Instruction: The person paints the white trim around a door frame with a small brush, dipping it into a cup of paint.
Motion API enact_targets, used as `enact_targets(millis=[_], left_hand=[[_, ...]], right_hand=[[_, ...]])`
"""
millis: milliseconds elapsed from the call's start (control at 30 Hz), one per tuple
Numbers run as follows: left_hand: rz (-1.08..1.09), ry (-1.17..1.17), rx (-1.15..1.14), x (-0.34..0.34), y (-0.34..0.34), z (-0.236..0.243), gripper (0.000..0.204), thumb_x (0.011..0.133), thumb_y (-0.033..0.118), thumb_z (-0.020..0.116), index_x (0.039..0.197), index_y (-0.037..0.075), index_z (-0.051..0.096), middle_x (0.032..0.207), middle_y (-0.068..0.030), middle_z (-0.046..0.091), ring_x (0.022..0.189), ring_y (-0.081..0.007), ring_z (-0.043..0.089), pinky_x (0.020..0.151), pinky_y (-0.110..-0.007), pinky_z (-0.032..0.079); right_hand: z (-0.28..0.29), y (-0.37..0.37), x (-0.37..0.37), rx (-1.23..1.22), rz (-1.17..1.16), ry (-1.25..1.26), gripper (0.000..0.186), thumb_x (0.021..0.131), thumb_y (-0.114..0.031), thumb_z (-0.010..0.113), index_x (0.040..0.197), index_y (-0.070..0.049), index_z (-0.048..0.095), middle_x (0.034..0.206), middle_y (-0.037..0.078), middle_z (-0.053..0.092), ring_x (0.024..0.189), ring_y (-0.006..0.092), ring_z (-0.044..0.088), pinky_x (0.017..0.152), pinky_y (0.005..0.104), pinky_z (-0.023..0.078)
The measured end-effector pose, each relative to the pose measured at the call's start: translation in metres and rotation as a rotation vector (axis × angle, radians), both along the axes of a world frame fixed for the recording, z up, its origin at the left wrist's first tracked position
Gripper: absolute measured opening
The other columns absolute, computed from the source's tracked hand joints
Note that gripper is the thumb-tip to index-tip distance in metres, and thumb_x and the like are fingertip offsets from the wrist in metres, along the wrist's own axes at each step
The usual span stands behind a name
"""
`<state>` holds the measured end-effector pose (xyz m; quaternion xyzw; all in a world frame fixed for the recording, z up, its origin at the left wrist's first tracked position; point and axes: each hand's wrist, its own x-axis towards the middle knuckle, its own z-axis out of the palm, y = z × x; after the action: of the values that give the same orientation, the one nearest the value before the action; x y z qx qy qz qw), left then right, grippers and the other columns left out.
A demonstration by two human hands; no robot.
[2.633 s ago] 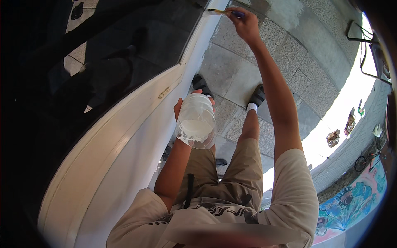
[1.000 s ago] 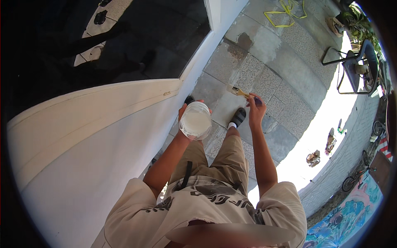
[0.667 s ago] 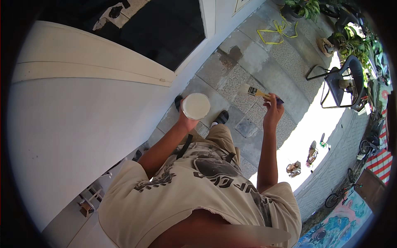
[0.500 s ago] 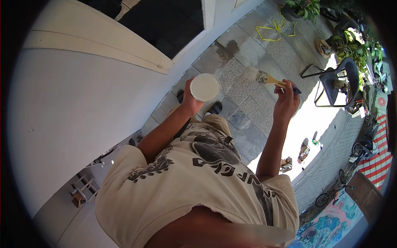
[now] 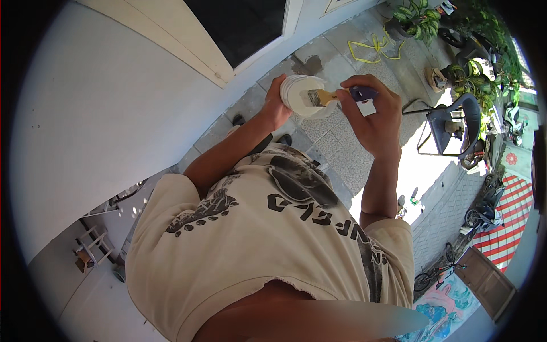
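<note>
My left hand [image 5: 277, 104] is wrapped round the side of a white tub [image 5: 292, 91], tilted so that its open mouth and the white paint inside show. In my right hand [image 5: 373, 111] is a paintbrush [image 5: 326, 98] with a yellow and dark blue handle, pinched between thumb and fingers. The brush's metal band and bristles are at the mouth of the tub, over its inside. The bristle tips are hard to make out against the white.
A white wall [image 5: 102, 114] and a window frame [image 5: 228, 74] stand at my left. Ahead on the paving lie a yellow strap [image 5: 373, 48] and a potted plant [image 5: 419, 23]. A black chair [image 5: 450, 125] is at the right. A bicycle [image 5: 436, 271] stands farther off.
My right hand has moved left with the paintbrush, bringing its bristles to the tub. My left hand has moved slightly up and right, tilting the tub.
</note>
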<state>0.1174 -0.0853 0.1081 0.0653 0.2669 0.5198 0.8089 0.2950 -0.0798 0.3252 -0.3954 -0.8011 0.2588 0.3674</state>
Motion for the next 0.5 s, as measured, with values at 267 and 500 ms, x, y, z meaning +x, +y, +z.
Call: enact_targets(millis=[267, 500], left_hand=[[0.041, 0.094, 0.091, -0.002, 0.000, 0.006, 0.058, 0.103, 0.048, 0.022, 0.130, 0.010, 0.056, 0.123, -0.0075, 0.063, 0.117, -0.0206, 0.060, 0.103, -0.041, 0.046], [0.032, 0.090, 0.079, -0.004, 0.003, 0.010, 0.058, 0.103, 0.049, 0.022, 0.132, 0.010, 0.055, 0.125, -0.0067, 0.062, 0.119, -0.0205, 0.058, 0.105, -0.042, 0.045]], right_hand=[[-0.019, 0.009, -0.027, 0.085, 0.081, -0.157, 0.016, 0.081, -0.014, 0.075, 0.092, -0.005, 0.069, 0.075, 0.008, 0.065, 0.063, 0.0228, 0.064, 0.058, 0.0335, 0.050], [-0.024, 0.011, -0.031, 0.111, 0.080, -0.307, 0.019, 0.081, -0.017, 0.077, 0.094, -0.004, 0.071, 0.076, 0.008, 0.066, 0.060, 0.0185, 0.060, 0.056, 0.0304, 0.048]])
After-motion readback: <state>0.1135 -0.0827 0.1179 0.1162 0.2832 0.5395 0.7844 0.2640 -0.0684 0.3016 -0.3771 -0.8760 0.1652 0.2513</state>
